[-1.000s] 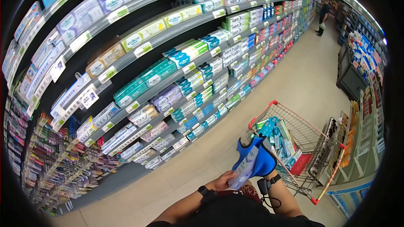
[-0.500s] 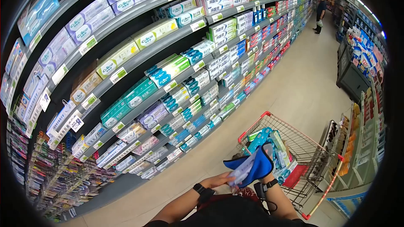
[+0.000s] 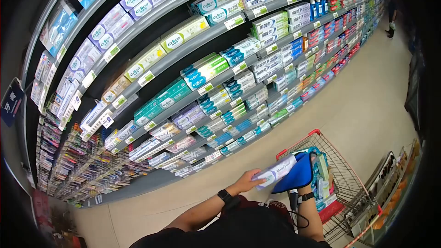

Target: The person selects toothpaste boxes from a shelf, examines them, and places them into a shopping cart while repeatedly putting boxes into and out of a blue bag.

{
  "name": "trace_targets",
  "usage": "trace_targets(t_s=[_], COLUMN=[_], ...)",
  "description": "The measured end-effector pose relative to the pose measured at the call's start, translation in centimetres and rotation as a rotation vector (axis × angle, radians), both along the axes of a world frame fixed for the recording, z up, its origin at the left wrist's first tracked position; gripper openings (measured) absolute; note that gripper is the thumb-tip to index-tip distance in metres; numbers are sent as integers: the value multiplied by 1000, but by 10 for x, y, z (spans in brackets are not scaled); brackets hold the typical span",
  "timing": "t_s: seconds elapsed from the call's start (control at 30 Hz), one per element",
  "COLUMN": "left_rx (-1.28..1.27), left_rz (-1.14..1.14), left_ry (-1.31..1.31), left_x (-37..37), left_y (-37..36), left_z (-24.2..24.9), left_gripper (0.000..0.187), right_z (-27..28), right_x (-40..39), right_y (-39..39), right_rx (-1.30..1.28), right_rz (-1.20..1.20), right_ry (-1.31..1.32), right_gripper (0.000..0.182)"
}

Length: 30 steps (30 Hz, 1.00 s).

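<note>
A light purple and white box (image 3: 275,171) is gripped by my left hand (image 3: 248,181) at its lower left end. The box points up and right, and its far end lies against a blue pouch or cloth with black edging (image 3: 296,174). My right hand is hidden behind the blue item; only the wrist with a black strap shows below it. Right behind the blue item stands a wire shopping cart (image 3: 342,156) with red corners, holding several teal, green and white boxes (image 3: 320,186).
Long grey shelves (image 3: 220,76) filled with boxes curve along the left and run into the distance. A person (image 3: 391,16) stands far down the aisle floor (image 3: 363,82). At the right edge is a low display (image 3: 390,188).
My left hand has moved the purple box out to the left, so more of it shows beside the blue item. The view has turned left, shifting shelves and cart rightward.
</note>
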<state>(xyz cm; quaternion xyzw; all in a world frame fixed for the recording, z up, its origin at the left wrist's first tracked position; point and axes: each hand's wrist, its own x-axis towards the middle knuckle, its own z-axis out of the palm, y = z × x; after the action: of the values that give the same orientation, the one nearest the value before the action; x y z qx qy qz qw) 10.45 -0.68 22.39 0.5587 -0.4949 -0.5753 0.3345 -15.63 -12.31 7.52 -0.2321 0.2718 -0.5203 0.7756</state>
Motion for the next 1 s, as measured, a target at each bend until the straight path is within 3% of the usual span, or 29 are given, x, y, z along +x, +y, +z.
trace_targets(t_s=[0.03,0.13,0.17,0.23,0.3,0.4,0.53,0.67,0.87,1.0], left_rx=[23,-9,-27,-74,0,-35,-96,-268,-383,-371], left_rz=[38,236,302,400,389,395,270,518,904,832], left_ry=[64,-23,-75,-55,119,163,-60,-421,-304,-581], left_x=[6,29,35,75,92,99,134,199,338,385], left_y=[-2,-5,-5,-7,-18,-37,-54,-49,-39,-43], left_z=[-3,21,30,-28,-14,22,37,18,-16,12], left_gripper=[37,40,39,43,45,42,37,48,50,50], right_z=[44,76,82,90,98,109,118,124,138,147], right_x=[-1,-2,-9,-12,-14,-1,15,40,96,136], right_y=[-8,-20,-22,-27,-33,-39,-41,-43,-57,-64], right_rx=[-32,-659,-651,-546,-501,-501,-516,-499,-512,-548], right_rz=[79,-250,-290,-310,-311,-276,-239,-232,-209,-145], right_ry=[-149,900,962,933,924,943,1010,1100,1238,1320], right_gripper=[68,55,55,55,55,54,54,54,53,53])
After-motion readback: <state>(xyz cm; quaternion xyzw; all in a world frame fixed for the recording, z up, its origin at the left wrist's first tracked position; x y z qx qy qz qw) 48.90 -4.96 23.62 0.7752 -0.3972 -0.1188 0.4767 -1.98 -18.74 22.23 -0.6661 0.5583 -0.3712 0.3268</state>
